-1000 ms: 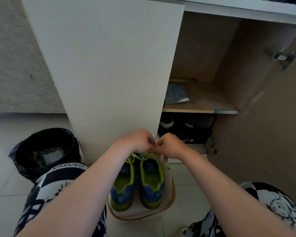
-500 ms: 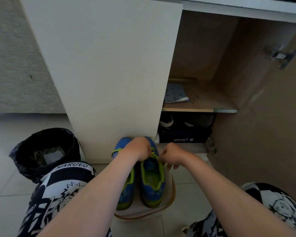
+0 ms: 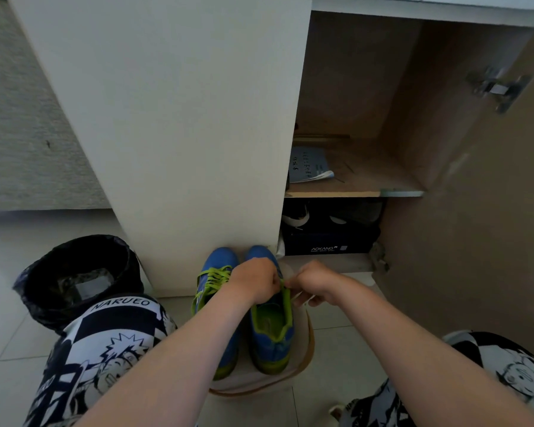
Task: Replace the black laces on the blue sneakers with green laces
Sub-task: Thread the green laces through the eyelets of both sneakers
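Though half-hidden, lace (image 3: 284, 285) in right hand (image 3: 314, 283).

A pale glossy tiled floor (image 3: 19, 334) meets a grey rough-textured wall (image 3: 22, 134) at the left. A tall flat white cabinet panel (image 3: 179, 134) stands in the middle, and a round bin lined with a black plastic bag (image 3: 77, 278) sits just beside its foot. To the right the cabinet is open, showing a brown wooden shelf (image 3: 367, 180) bearing a grey-blue printed booklet (image 3: 309, 164). Beneath it lies a dark shoebox lettered AOKANG (image 3: 327, 241). The open brown door (image 3: 475, 226) carries a metal hinge (image 3: 497, 87).
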A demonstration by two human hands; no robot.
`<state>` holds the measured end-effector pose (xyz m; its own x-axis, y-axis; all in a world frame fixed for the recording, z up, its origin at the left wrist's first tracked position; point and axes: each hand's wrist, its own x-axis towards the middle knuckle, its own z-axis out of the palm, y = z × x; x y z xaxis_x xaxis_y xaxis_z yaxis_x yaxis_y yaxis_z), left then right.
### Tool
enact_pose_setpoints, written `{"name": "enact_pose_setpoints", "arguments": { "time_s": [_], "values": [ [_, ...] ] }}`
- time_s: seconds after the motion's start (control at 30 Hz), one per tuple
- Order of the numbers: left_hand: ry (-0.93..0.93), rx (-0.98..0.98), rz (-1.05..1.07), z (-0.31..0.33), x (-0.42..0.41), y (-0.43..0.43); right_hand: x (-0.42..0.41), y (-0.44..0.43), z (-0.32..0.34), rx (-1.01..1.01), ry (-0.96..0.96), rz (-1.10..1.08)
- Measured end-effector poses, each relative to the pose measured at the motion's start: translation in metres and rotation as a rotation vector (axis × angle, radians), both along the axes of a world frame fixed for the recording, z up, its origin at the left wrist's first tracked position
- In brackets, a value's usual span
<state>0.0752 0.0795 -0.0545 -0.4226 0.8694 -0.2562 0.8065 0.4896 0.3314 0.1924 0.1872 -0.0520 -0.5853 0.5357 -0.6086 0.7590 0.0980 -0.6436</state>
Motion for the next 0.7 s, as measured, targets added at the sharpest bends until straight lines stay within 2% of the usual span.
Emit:
{"name": "enact_pose_setpoints", "arguments": {
  "time_s": [0.3,0.5,0.7],
  "values": [
    [0.001,0.000,0.053,-0.004,0.001,0.000,-0.001,0.003,-0.001,0.021,-0.003,0.058],
    [-0.074,-0.011,0.197,-0.002,0.005,0.003,0.000,0.002,0.001,0.051,-0.012,0.085],
    [-0.061,-0.037,0.244,0.002,0.014,0.003,-0.001,0.001,0.002,0.061,-0.016,0.094]
  ]
}}
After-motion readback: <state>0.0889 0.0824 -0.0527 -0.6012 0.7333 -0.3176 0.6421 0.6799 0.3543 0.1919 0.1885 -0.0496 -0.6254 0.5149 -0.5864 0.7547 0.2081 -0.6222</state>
